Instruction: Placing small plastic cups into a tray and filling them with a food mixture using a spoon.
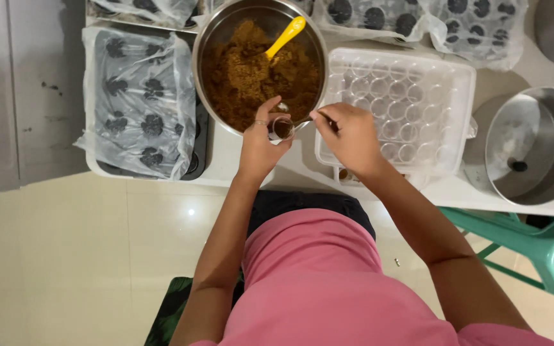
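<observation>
The small clear cup (282, 127) sits in the left hand (261, 141), pinched between thumb and fingers just over the near rim of the big metal bowl (209, 38). The cup looks partly filled with something brown. The bowl holds a heap of brown crumbs (245, 80), and a yellow spoon (285, 36) stands stuck in the heap, its handle leaning toward the far right rim.

The right hand (351, 134) is just beside the cup, to its right, with the fingers curled in around a thin dark tool (326, 120) whose tip points toward the cup; what kind of tool it is cannot be told. This hand hovers over the near left corner of a clear plastic tray (418, 83) with rows of round hollows, which lies on the white worktop (226, 157) right of the bowl.

Left of the bowl lies a dark baking pan (197, 154) wrapped in a clear plastic bag (136, 102), with dark round pieces showing through. More bagged pans of the same kind lie along the far edge. At the right stands an empty metal pot (533, 147). Below it, a green plastic chair (546, 250) stands on the pale tiled floor (97, 256). The person wears a pink shirt (328, 282).
</observation>
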